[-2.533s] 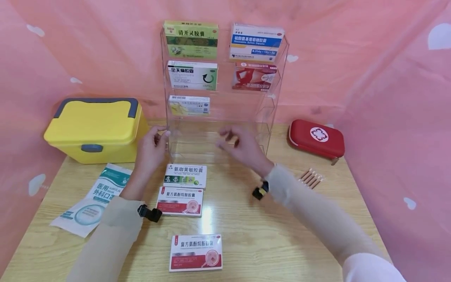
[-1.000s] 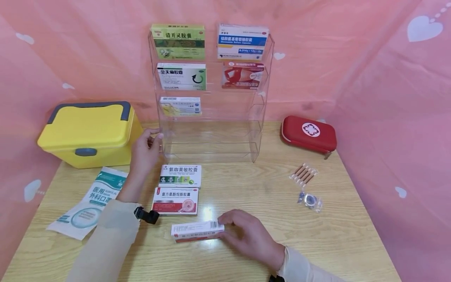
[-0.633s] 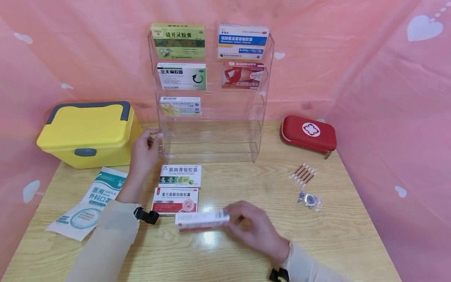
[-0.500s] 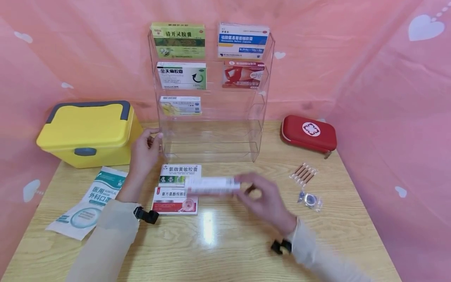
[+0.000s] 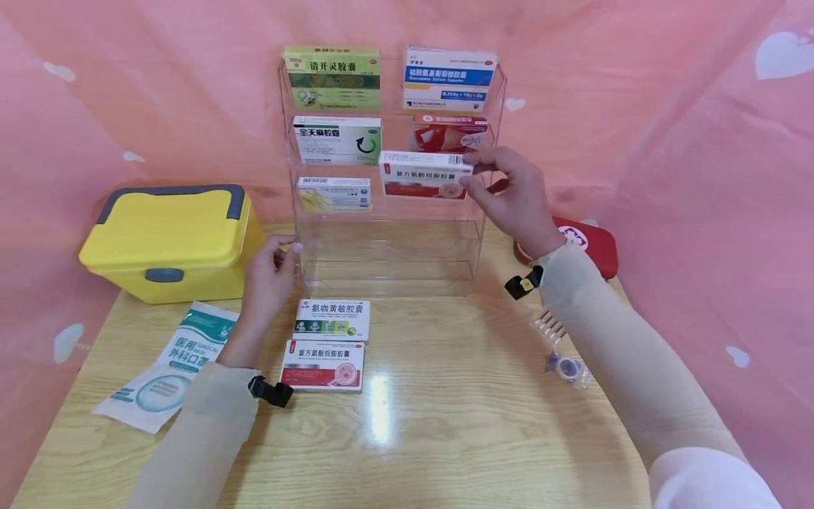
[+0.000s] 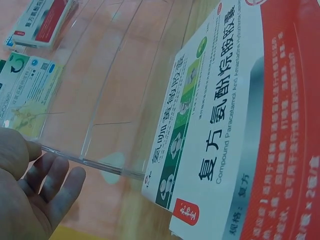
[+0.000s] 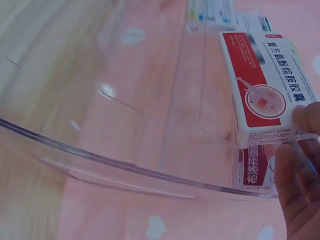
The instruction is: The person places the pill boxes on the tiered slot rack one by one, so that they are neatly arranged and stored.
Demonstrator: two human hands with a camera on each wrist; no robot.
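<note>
My right hand (image 5: 511,194) pinches a red-and-white medicine box (image 5: 420,175) by its right end, thumb on the front. In the head view the box is held up before the third tier of a clear acrylic display rack (image 5: 388,286), overlapping the red box (image 5: 448,134) of the tier above. The right wrist view shows the held box (image 7: 265,85) with its printed front. At the rack's lower left side, my left hand (image 5: 273,268) pinches the side panel's edge; the left wrist view shows thumb and fingers (image 6: 62,192) about that edge.
On the rack stand a green box (image 5: 333,78), a blue-and-white box (image 5: 448,79), a white-green box (image 5: 337,140) and a pale box (image 5: 335,194). Two medicine boxes lie in front, one red-white (image 5: 323,365). A yellow case (image 5: 168,233), mask packet (image 5: 168,371) and red pouch (image 5: 600,251) flank the rack.
My right hand went from the rack to the front of the table, took the red-and-white medicine box there, and lifted it up to the rack's third tier. The left hand stays at the rack's side.
</note>
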